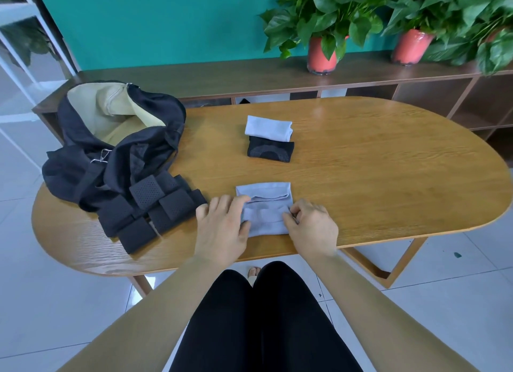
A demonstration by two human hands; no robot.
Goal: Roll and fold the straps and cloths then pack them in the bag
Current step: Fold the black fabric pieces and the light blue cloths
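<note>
**Item 1: grey cloth** [266, 202]. Pos.: near edge of surface [388, 163], ctr, directly in front of the person. Lies flat and part-folded, w/ a fold ridge running across it. Prob. kept close so both hands reach it w/o stretching.

**Item 2: left hand** [222, 227]. Fingers fairly straight and spread, laid on the cloth's left edge and pressing down. Judged an anchor, so the layers don't slide.

**Item 3: right hand** [312, 227]. Fingers curled, pinching the cloth's right edge betw. thumb and fingertips. Judged the working grip, for squaring up the fold.

**Item 4: folded pale cloth** [268, 127] + **folded black cloth** [270, 151]. Pos.: mid-surface, touching, pale one on the far side. Look finished and parked clear of the work zone.

**Item 5: straps** [150, 213]. Black, several rolled bundles clustered at left, against the bag's near side. Prob. staged there for a short move in.

**Item 6: bag** [116, 127]. Black w/ tan lining, far left of surface, mouth gaping open. No cloths or straps seen inside, though the interior is partly hidden.

**Misc.:** potted plants [323, 24] on a shelf unit [222, 77] behind.

**Status (est.):** folding of the last cloth is under way. Packing not yet begun.
</note>
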